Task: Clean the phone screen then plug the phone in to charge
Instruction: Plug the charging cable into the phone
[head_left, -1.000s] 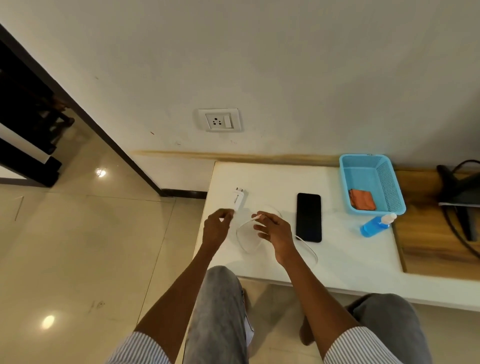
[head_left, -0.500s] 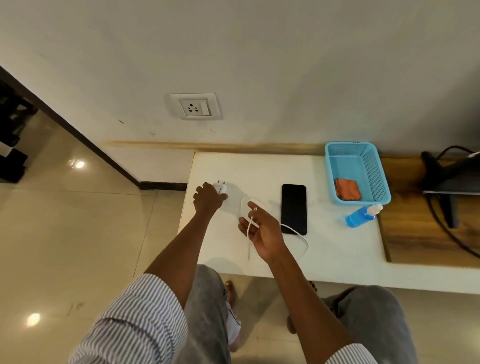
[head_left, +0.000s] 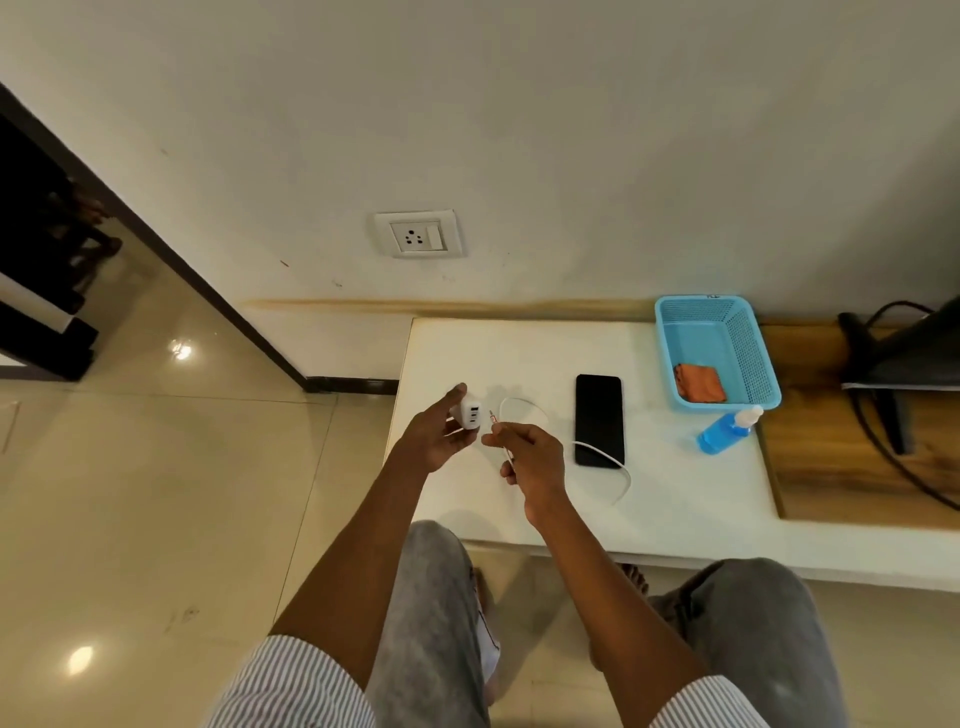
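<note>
A black phone (head_left: 598, 419) lies screen up on the white table (head_left: 675, 499). My left hand (head_left: 436, 434) holds a white charger adapter (head_left: 470, 412) above the table's left part, its ports turned toward my right hand. My right hand (head_left: 531, 455) pinches the plug end of a white cable (head_left: 621, 470), the tip a short gap from the adapter. The cable loops behind my hand and curls past the phone's near end. A wall socket (head_left: 417, 239) sits on the wall above the table.
A blue basket (head_left: 748, 358) at the table's far right holds an orange cloth (head_left: 699, 383). A blue spray bottle (head_left: 726, 429) lies in front of it. A wooden surface (head_left: 831, 467) with dark cables and a black stand lies to the right. Tiled floor spreads left.
My left hand has lifted the adapter off the table and brought it toward my right hand. My right hand has raised the cable plug up to the adapter.
</note>
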